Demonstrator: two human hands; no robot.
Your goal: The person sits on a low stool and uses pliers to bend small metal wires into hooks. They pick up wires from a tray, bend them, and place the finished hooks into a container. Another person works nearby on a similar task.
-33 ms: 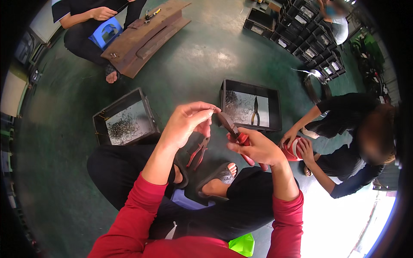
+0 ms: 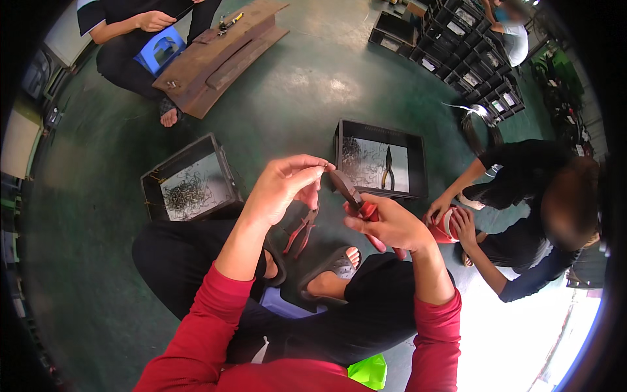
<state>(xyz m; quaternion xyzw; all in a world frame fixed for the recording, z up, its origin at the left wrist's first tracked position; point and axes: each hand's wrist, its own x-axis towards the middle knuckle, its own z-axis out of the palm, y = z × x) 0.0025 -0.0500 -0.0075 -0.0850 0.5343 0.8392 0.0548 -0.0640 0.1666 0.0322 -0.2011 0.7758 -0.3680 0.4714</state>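
Seated worker, seen from above, bending or cutting a small wire piece with pliers. The left hand is raised, thumb and forefinger pinched narrow on a short wire piece that shows only as a thin sliver at the fingertips; its shape is too small to tell. The right hand is wrapped around the red handles of a pair of pliers, whose dark nose points up and to the left, its tip just beside the pinched wire. Whether the nose already bites the wire cannot be told.

Judged step: presenting the wire to the tool, just before or at the squeeze. The next move would call for a steady pinch, the wire seated squarely in the nose, then a firm closing of the right hand.

Below the left fingers a second pair of red-handled pliers lies on the floor beside the worker's sandalled foot. Beyond the fingertips stand two black crates: one to the left with a heap of wire pieces, one ahead with wire bits and dark pliers. Other people sit nearby.
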